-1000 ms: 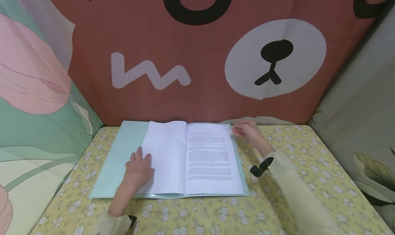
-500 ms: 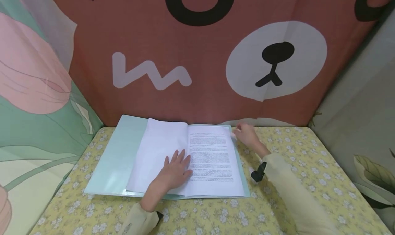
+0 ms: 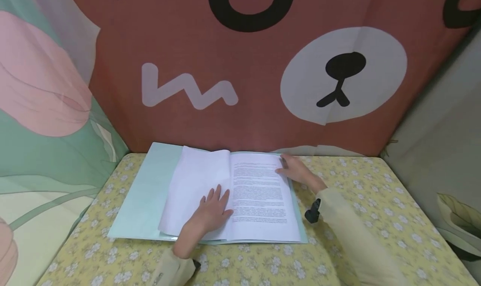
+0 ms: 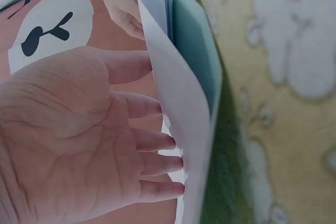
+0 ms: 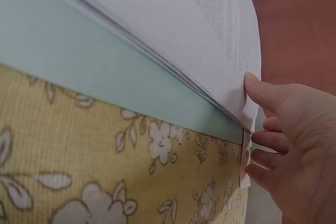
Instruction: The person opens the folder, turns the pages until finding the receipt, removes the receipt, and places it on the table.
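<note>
A pale green folder (image 3: 139, 194) lies spread on the table with white paper sheets in it. My left hand (image 3: 210, 213) rests on the blank left sheet (image 3: 191, 173), close to the fold, fingers straight and spread; in the left wrist view that sheet curves up from the folder. My right hand (image 3: 297, 169) is at the top outer corner of the printed right page (image 3: 257, 198). Its thumb (image 5: 257, 90) lies on the page's face while the other fingers curl at the edge, pinching the corner. A narrow pinkish strip (image 5: 244, 166) sticks out there beside the fingertips.
The table is covered by a yellow floral cloth (image 3: 349, 202). A reddish-brown fabric backdrop (image 3: 255, 123) with cartoon faces rises right behind the folder, and patterned cloth hangs at both sides.
My left hand has moved right, from the left sheet's outer edge to near the fold, and that sheet lies farther left at its bottom. My right hand has come in onto the page corner.
</note>
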### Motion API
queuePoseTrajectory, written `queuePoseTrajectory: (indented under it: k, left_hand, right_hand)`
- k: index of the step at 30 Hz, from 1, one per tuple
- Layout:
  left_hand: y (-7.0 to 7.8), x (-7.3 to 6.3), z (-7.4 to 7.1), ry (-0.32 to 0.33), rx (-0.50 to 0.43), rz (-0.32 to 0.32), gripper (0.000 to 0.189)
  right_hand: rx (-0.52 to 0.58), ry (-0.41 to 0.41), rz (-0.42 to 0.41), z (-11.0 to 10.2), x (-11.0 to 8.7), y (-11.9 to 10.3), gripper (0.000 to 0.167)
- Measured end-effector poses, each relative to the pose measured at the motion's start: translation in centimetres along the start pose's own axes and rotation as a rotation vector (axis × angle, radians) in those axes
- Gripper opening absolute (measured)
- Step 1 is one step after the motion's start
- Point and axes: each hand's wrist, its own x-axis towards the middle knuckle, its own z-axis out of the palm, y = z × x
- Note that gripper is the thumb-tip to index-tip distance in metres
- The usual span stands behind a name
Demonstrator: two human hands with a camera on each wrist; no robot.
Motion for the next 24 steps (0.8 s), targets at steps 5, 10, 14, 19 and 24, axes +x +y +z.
queuePoseTrajectory:
  k: [5,10,14,19,24]
  left_hand:
    - [0.05,0.05,0.14,-0.005,0.004,0.001,0.063]
    - [0.14,0.01,0.24,0.001,0.016,-0.002,0.063]
    - [0.18,-0.04,0.33,0.008,0.023,-0.003,0.063]
    - [0.20,-0.06,0.35,0.015,0.026,-0.003,0.063]
    - [0.16,-0.02,0.38,0.020,0.020,-0.002,0.063]
  right_hand:
    - [-0.057,-0.023,-0.009,0.12,0.04,0.10,0.071]
    - [-0.101,-0.031,-0.050,0.19,0.17,0.41,0.073]
    - [-0.100,-0.045,-0.054,0.24,0.17,0.54,0.073]
    - [-0.086,-0.051,-0.030,0.38,0.22,0.45,0.073]
    - [-0.052,-0.054,0.004,0.67,0.42,0.40,0.072]
